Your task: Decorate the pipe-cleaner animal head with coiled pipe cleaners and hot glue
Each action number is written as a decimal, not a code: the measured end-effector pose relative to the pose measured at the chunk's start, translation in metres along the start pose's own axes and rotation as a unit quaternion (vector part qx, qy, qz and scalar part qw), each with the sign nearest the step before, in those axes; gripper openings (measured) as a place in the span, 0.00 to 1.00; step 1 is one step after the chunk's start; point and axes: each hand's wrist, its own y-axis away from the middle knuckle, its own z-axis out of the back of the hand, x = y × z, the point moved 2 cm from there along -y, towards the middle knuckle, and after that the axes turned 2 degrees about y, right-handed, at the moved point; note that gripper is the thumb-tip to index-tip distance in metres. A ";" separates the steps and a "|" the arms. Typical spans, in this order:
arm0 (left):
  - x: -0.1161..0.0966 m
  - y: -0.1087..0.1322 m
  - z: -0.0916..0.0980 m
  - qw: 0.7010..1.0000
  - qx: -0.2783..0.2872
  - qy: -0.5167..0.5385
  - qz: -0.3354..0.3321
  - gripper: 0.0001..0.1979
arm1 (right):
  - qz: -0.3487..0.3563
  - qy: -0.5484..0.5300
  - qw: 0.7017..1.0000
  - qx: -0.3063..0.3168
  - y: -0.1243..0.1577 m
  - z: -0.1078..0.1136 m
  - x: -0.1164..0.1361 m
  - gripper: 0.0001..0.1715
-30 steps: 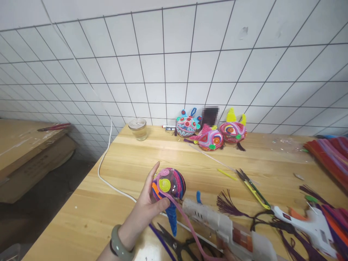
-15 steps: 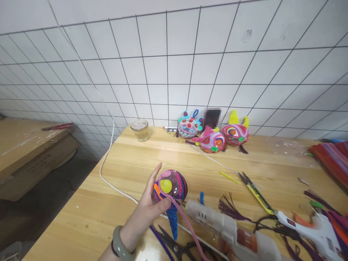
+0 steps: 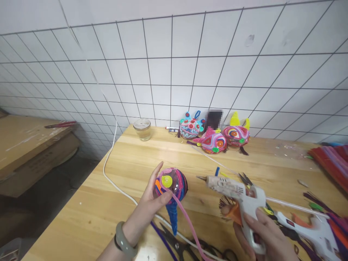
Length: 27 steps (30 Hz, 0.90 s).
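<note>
My left hand point(image 3: 156, 199) is wrapped round a clear ball ornament point(image 3: 176, 185) partly covered with coiled fuzzy strips in pink, orange, purple and blue. A yellow spiral point(image 3: 166, 181) sits on its face, and a blue cone point(image 3: 172, 217) points down from it. My left thumb presses a long pink pipe cleaner point(image 3: 185, 214) against the ball; the strip trails toward the bottom edge. In my right hand point(image 3: 261, 232) is a white hot glue gun point(image 3: 236, 190) with an orange trigger, its nozzle pointing left, apart from the ball.
Black scissors point(image 3: 176, 246) lie below the ball, beside a white cord point(image 3: 119, 190). Three finished-looking fuzzy ornaments point(image 3: 213, 141) stand by the tiled wall, with a glass cup point(image 3: 143, 130) to their left. A second glue gun point(image 3: 304, 228), snips point(image 3: 246, 179) and bundled strips point(image 3: 330, 163) lie at the right.
The glue gun has moved right and up, away from the ball, and my right hand has come into clear view on its handle. My left hand stays on the ball.
</note>
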 end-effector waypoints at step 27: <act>-0.009 0.011 -0.008 0.999 0.017 -0.029 -0.013 0.43 | 0.077 0.129 0.983 0.101 0.014 -0.102 0.006 0.19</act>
